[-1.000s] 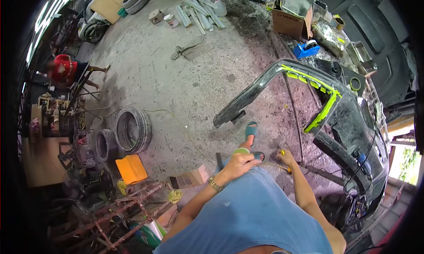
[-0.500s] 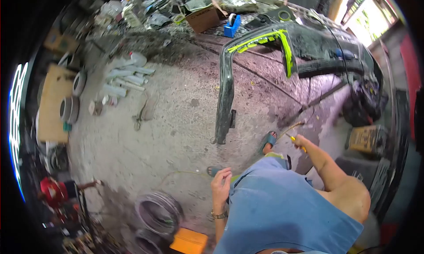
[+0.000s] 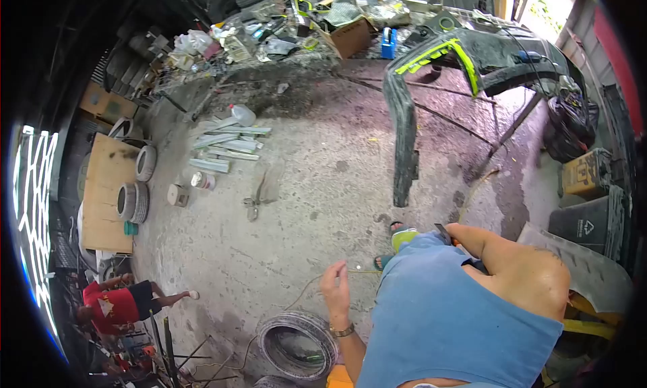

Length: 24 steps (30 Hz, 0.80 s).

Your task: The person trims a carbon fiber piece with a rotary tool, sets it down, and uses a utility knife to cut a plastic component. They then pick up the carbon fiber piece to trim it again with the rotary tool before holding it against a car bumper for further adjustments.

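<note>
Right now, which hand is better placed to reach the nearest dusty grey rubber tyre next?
Left, probably: the left hand looks empty and nearer the tyre; the right hand is farther, partly hidden at the blue sleeveless shirt.

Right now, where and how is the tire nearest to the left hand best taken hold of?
Probably by the rim edge nearest the left hand, coming from that hand's side. The tire is a ring with its open centre facing the camera, so fingers could hook inside while the thumb presses the outer wall.
</note>
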Each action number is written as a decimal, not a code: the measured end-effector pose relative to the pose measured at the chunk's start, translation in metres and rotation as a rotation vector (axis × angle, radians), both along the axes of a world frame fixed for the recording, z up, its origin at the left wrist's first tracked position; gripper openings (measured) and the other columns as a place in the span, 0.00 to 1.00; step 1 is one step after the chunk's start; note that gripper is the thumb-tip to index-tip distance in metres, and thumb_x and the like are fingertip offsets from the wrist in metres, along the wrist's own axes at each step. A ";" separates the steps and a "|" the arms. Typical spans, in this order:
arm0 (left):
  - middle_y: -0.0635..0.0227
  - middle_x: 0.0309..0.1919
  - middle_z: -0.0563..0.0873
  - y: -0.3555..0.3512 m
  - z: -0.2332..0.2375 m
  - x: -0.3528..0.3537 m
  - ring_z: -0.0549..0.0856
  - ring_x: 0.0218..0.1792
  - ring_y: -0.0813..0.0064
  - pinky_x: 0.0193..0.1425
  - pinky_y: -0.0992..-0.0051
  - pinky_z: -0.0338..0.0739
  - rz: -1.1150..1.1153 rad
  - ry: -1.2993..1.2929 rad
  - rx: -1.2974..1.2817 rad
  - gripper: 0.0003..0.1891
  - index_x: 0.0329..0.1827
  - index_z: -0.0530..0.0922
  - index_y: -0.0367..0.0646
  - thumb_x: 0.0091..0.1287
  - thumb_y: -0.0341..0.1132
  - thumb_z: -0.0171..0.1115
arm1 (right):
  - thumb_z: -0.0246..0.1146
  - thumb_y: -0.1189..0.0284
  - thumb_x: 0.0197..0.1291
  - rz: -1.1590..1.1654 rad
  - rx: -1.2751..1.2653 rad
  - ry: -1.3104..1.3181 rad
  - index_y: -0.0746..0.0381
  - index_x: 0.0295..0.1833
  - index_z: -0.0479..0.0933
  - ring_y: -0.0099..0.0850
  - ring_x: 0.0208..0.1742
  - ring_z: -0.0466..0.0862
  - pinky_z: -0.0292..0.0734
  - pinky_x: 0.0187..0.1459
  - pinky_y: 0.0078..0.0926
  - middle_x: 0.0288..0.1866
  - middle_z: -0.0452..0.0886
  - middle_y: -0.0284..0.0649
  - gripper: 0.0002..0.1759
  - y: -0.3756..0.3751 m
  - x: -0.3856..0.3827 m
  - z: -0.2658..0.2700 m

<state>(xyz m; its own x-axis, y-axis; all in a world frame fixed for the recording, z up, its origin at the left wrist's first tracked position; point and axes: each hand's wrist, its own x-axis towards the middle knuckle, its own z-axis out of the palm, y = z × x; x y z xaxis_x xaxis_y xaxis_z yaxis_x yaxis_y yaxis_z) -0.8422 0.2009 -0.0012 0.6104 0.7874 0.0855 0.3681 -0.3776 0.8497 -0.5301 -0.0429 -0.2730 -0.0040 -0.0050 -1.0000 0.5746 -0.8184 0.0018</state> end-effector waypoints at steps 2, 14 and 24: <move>0.58 0.42 0.87 0.002 -0.002 0.006 0.85 0.42 0.66 0.49 0.70 0.78 -0.022 -0.048 -0.007 0.05 0.41 0.82 0.35 0.65 0.25 0.62 | 0.60 0.71 0.55 0.095 -0.015 0.029 0.64 0.33 0.83 0.35 0.28 0.86 0.81 0.32 0.38 0.32 0.86 0.45 0.09 0.044 0.001 0.001; 0.61 0.44 0.88 0.153 0.001 0.057 0.78 0.20 0.86 0.23 0.83 0.76 0.111 -0.096 -0.443 0.06 0.34 0.82 0.34 0.69 0.27 0.60 | 0.68 0.70 0.50 0.088 0.759 -0.243 0.67 0.35 0.84 0.41 0.35 0.87 0.80 0.35 0.43 0.34 0.86 0.49 0.11 0.317 0.052 0.100; 0.61 0.42 0.88 0.349 0.000 0.222 0.84 0.30 0.82 0.34 0.81 0.79 -0.249 -0.087 -0.058 0.03 0.37 0.82 0.33 0.67 0.25 0.61 | 0.67 0.65 0.50 -0.304 0.987 -0.201 0.61 0.54 0.76 0.48 0.49 0.83 0.77 0.48 0.44 0.46 0.84 0.52 0.24 0.432 0.103 0.054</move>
<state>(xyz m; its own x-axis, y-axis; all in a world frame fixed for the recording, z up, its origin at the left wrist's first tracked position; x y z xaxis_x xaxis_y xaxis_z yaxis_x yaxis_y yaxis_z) -0.6201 0.5499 -0.0013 0.7782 0.6192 0.1047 0.1949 -0.3967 0.8970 -0.4272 0.3891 -0.2186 0.2986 0.7857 -0.5417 0.4077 -0.6182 -0.6720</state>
